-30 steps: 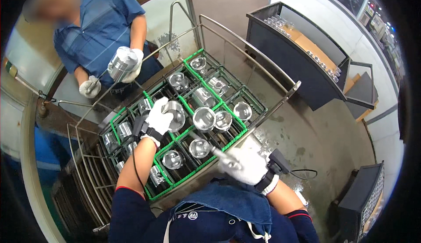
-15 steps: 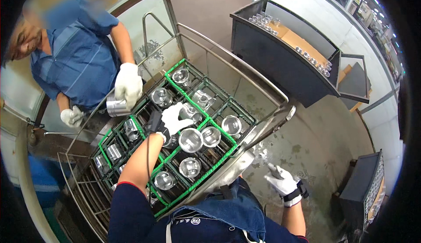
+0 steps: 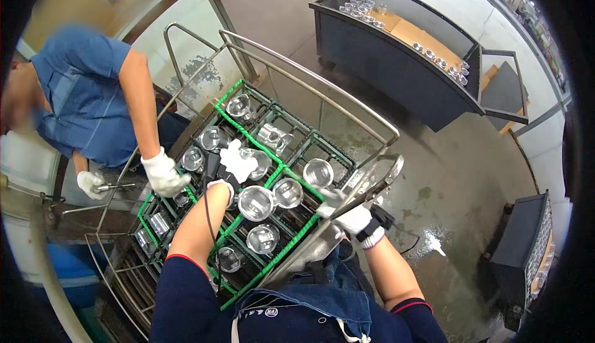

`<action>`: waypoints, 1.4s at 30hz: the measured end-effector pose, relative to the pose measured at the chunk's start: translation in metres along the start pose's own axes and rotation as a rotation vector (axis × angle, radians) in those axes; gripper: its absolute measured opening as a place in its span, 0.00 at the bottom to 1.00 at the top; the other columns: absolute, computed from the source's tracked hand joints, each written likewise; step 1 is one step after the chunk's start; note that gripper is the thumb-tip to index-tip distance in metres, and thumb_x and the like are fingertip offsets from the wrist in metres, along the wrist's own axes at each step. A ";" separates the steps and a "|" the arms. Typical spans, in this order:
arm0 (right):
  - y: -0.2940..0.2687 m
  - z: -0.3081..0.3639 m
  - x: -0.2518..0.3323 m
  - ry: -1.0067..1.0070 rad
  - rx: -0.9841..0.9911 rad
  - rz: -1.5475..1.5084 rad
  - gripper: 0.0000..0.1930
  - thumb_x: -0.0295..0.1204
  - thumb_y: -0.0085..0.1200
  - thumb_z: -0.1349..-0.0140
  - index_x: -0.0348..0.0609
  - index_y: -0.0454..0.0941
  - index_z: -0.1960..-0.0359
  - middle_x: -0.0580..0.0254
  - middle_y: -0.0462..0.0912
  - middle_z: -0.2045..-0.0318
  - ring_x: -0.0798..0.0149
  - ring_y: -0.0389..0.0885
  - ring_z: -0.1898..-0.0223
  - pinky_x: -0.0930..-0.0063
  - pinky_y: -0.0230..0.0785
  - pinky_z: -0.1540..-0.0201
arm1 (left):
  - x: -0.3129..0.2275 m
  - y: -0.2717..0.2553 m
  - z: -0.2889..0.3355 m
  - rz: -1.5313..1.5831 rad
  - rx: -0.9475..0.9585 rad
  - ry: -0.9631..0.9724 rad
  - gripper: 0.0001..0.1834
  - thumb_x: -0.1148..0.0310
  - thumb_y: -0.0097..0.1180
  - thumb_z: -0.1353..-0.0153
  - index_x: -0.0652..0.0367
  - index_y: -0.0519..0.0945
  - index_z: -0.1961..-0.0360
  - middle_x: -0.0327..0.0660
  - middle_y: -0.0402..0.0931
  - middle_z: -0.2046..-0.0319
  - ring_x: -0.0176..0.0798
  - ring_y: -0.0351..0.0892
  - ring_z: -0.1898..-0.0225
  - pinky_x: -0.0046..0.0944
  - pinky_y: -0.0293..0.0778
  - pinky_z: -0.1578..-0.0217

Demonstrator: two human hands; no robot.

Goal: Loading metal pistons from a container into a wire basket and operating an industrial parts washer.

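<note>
A green-edged wire rack [image 3: 282, 164] holds several shiny metal pistons, one per cell. My left hand [image 3: 237, 162], in a white glove, reaches over the middle of it, fingers apart against a piston [image 3: 259, 164]. Under its wrist lies part of another piston. My right hand [image 3: 352, 217], also gloved, is at the rack's right edge beside the metal rail [image 3: 356, 202]. Its fingers are bent around something greyish that I cannot make out. Nearest to it are a piston [image 3: 318, 173] in the right cell and another piston [image 3: 288, 193].
A co-worker in blue stands at the left; one gloved hand [image 3: 164, 174] is over the rack, the other holds a metal tool [image 3: 118, 187]. Bent tube rails [image 3: 310, 86] surround the rack. A dark cart [image 3: 384, 64] with pistons stands behind, another dark cart [image 3: 524, 250] at right.
My right hand has risen from over the floor to the rack's right edge. My left hand stays among the pistons. The co-worker's hand no longer holds a piston outside the rack; it is over the rack.
</note>
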State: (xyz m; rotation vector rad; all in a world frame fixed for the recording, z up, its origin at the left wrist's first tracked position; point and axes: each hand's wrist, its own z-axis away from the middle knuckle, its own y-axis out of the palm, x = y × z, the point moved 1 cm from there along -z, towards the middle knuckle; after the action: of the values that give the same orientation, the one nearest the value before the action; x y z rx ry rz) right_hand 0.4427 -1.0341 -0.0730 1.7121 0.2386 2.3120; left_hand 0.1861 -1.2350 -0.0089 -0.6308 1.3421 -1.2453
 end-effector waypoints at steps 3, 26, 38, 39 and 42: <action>0.042 -0.018 0.073 0.202 0.064 0.353 0.27 0.37 0.53 0.37 0.43 0.65 0.37 0.58 0.77 0.48 0.68 0.78 0.57 0.73 0.73 0.55 | 0.054 0.006 -0.010 0.157 -0.041 0.090 0.45 0.56 0.66 0.56 0.61 0.61 0.38 0.55 0.73 0.54 0.55 0.76 0.58 0.44 0.75 0.58; 0.007 -0.017 0.043 -0.123 -0.012 0.748 0.23 0.40 0.57 0.41 0.46 0.75 0.46 0.52 0.81 0.59 0.59 0.80 0.59 0.69 0.71 0.55 | -0.073 -0.002 -0.040 -0.489 0.107 0.364 0.54 0.38 0.59 0.54 0.69 0.58 0.36 0.59 0.77 0.57 0.56 0.79 0.57 0.49 0.75 0.56; -0.007 -0.005 0.010 -0.132 -0.242 -0.074 0.21 0.31 0.54 0.38 0.43 0.71 0.42 0.67 0.82 0.68 0.74 0.76 0.75 0.82 0.71 0.75 | -0.050 0.012 -0.061 0.236 -0.014 0.390 0.43 0.72 0.61 0.53 0.67 0.56 0.35 0.55 0.72 0.47 0.46 0.75 0.48 0.40 0.74 0.50; -0.011 0.007 0.002 0.007 -0.100 -0.231 0.21 0.30 0.57 0.39 0.39 0.72 0.45 0.67 0.81 0.70 0.76 0.75 0.78 0.82 0.69 0.78 | -0.044 0.005 -0.057 0.797 0.212 0.267 0.46 0.80 0.60 0.56 0.64 0.53 0.33 0.51 0.65 0.41 0.42 0.68 0.42 0.40 0.69 0.45; -0.007 0.021 0.029 0.059 0.033 -0.466 0.21 0.29 0.62 0.44 0.34 0.74 0.50 0.68 0.81 0.71 0.79 0.73 0.80 0.83 0.63 0.80 | -0.055 -0.019 -0.024 1.444 0.500 0.429 0.46 0.70 0.66 0.52 0.57 0.54 0.33 0.50 0.69 0.46 0.45 0.71 0.46 0.45 0.71 0.47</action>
State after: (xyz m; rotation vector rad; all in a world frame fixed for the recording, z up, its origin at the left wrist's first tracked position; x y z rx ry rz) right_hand 0.4556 -1.0196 -0.0426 1.4153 0.6182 2.0203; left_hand 0.1698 -1.1832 0.0231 0.9190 1.2623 -0.4112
